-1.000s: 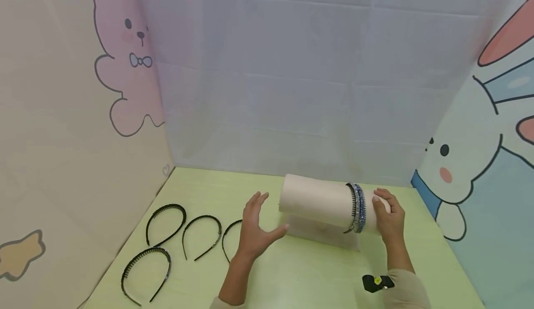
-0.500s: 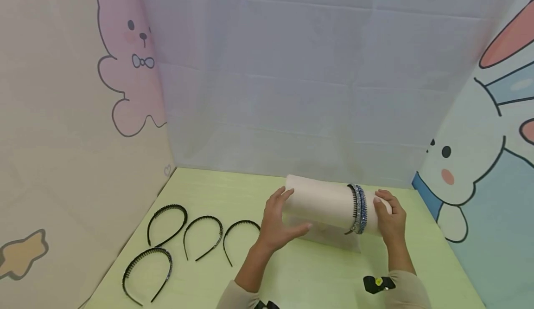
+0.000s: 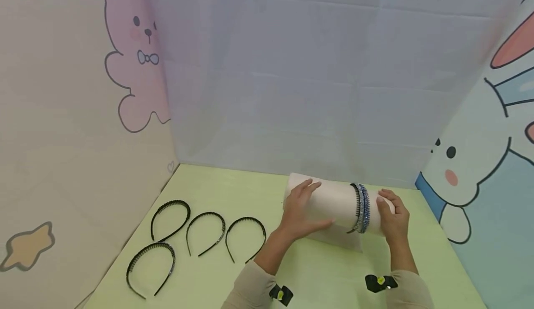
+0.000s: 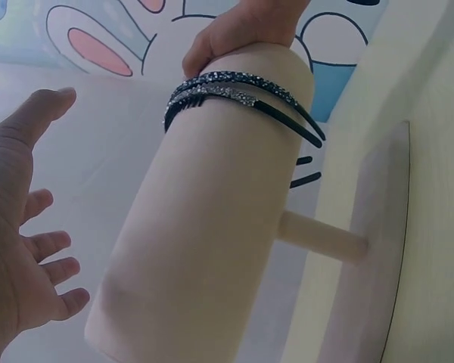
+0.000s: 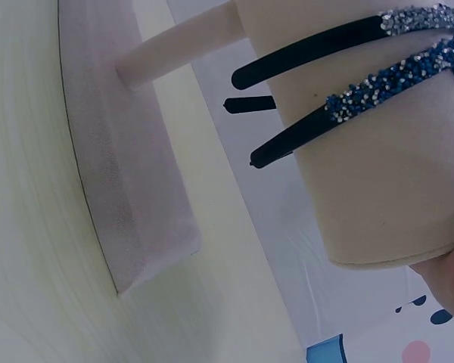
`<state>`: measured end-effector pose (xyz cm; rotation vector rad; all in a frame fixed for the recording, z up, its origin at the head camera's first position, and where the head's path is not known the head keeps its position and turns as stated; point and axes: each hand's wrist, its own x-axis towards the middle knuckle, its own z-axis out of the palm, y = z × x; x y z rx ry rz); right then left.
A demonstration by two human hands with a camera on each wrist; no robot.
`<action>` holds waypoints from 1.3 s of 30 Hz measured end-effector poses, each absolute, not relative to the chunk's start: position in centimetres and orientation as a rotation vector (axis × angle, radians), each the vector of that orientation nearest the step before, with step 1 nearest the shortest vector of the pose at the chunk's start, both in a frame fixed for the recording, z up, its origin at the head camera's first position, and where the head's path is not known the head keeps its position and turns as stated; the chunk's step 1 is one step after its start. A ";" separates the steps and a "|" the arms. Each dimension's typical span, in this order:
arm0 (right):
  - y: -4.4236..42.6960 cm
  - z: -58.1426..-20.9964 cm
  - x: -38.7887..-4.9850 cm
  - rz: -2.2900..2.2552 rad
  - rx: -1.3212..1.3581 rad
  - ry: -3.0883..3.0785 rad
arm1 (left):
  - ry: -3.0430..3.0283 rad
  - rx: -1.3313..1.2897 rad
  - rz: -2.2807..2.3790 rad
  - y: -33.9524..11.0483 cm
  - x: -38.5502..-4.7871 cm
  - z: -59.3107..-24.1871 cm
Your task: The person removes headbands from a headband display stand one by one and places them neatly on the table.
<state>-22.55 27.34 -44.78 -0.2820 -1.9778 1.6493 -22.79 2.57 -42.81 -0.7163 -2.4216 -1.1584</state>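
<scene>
A cream padded headband stand [image 3: 329, 202] lies across the back right of the table, its thick roll joined by a short post [image 4: 321, 236] to a flat base [image 3: 340, 238]. Toward its right end sit two headbands: a silver glittery headband [image 3: 358, 207] and a blue beaded headband [image 5: 393, 79]. My right hand [image 3: 394, 218] grips the roll's right end, thumb on top. My left hand [image 3: 298, 214] is at the roll's left part, fingers spread; the left wrist view shows a gap between fingers and roll.
Several black toothed headbands lie on the table's left, among them a front one [image 3: 150, 246], a back one [image 3: 170, 202] and one nearer the middle [image 3: 246, 218]. A pale curtain [image 3: 267, 91] closes off the back, and printed cloth walls stand at both sides.
My left hand has moved right, from beside the roll's left end to in front of its left part. My right hand keeps its grip, and the stand looks unmoved.
</scene>
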 end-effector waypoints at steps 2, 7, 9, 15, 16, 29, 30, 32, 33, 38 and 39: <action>27.4 -44.8 -22.6 1.648 -0.283 -1.969 | -2.436 -0.744 -1.116 3.0 -23.2 -42.5; 27.6 -45.1 -22.9 1.674 -0.283 -1.944 | -2.462 -0.792 -1.020 4.0 -24.0 -42.1; 27.5 -45.1 -23.0 1.687 -0.288 -1.945 | -2.475 -0.800 -0.985 4.3 -24.3 -42.0; 27.3 -45.0 -22.8 1.682 -0.315 -1.971 | -2.523 -0.831 -0.910 5.7 -25.0 -41.9; 27.3 -44.9 -22.8 1.675 -0.312 -1.970 | -2.532 -0.836 -0.894 6.0 -25.1 -41.8; 27.4 -44.9 -22.7 1.682 -0.307 -1.970 | -2.627 -0.902 -0.772 8.6 -25.7 -40.4; 27.6 -45.1 -22.8 1.684 -0.312 -1.973 | -2.634 -0.906 -0.772 8.7 -25.8 -40.3; 28.0 -45.7 -23.1 1.682 -0.325 -1.981 | -2.648 -0.918 -0.762 9.0 -26.0 -40.2; 28.2 -46.0 -23.3 1.680 -0.325 -1.983 | -2.654 -0.927 -0.755 9.1 -26.1 -40.1; 28.8 -47.0 -23.9 1.688 -0.301 -1.974 | -2.677 -0.978 -0.676 9.9 -27.0 -39.8; 28.8 -47.0 -24.0 1.689 -0.294 -1.972 | -2.681 -0.991 -0.650 10.1 -27.2 -39.8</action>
